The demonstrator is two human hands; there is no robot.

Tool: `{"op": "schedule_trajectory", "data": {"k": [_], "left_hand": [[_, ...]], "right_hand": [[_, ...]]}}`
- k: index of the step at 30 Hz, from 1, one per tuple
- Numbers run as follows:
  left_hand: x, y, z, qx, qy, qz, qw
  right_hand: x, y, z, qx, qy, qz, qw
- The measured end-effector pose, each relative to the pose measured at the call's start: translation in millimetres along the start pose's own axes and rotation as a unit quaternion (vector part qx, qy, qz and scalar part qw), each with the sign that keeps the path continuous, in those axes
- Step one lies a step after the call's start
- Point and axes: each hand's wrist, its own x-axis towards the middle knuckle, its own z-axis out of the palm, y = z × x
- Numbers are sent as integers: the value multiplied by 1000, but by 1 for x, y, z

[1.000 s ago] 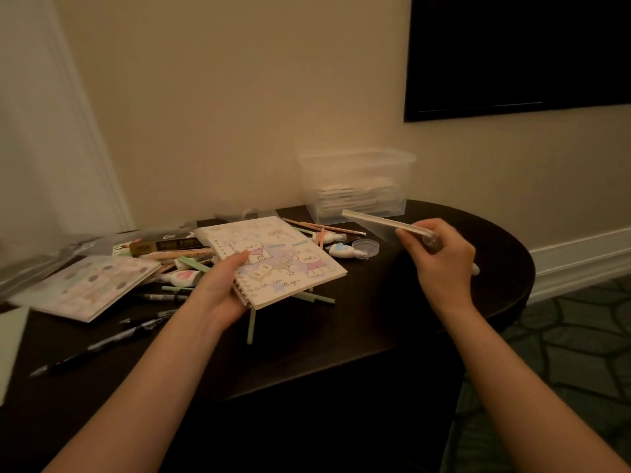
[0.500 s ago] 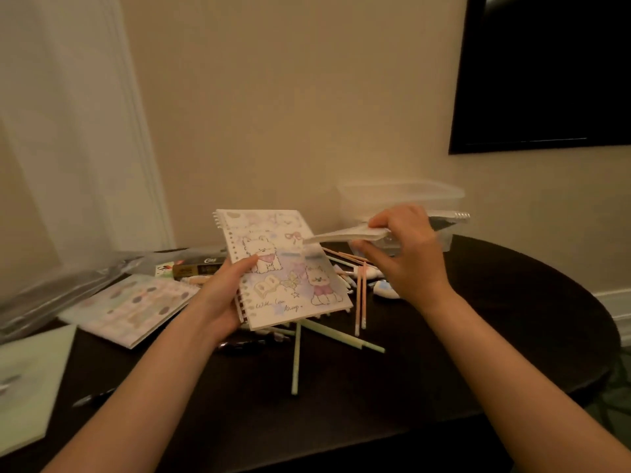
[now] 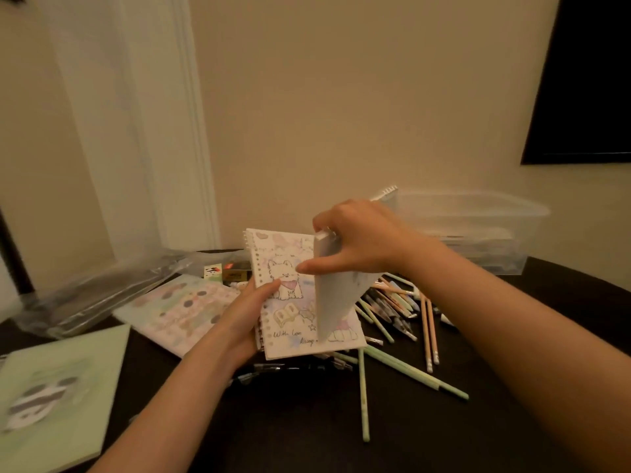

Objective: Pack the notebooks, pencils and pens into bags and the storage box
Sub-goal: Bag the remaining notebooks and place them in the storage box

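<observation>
Head-worn camera, looking forward and down, close over table (image 3: 341, 421)

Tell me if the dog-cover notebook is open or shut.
Shut. The dog-cover notebook shows its illustrated cover, no pages spread; the left hand grips its spiral edge, the right hand holds a second notebook edge-on before it.

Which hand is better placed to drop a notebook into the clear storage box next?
Likely right. The right hand grips the grey notebook and sits nearest the storage box; the left hand holds the puppy notebook farther away.
</observation>
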Motion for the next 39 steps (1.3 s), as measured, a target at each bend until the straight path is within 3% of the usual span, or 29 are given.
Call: {"op": "schedule_trajectory", "data": {"k": [5,11,17,22,27,31,34,37,39], "left_hand": [[3,-9,-9,-33,-51,-7,998],[4,-12,-15,-65,-92,-16,994],[1,-6,-19,-160,-88,-27,983],[7,-9,-25,-233,-100,-15,967],[1,-4,-26,-163,-125,4,979],[-1,-5,-28,-104,-78,25,991],[-5,-4,-30,-87,-66,59,992],[-13,-1,-30,-55,-81,85,992],[-18,-1,-30,-37,-97,94,990]], "right_hand": [[17,-19,19,-14,-3,-64,998],[22,-42,47,81,21,-147,986],[17,-52,74,133,22,-141,981],[16,-55,77,291,14,-54,955],[16,-55,76,364,58,-21,929],[13,-40,75,283,162,39,945],[1,-17,74,168,186,184,950],[-16,-1,74,274,127,311,901],[-25,0,73,428,115,373,815]]}}
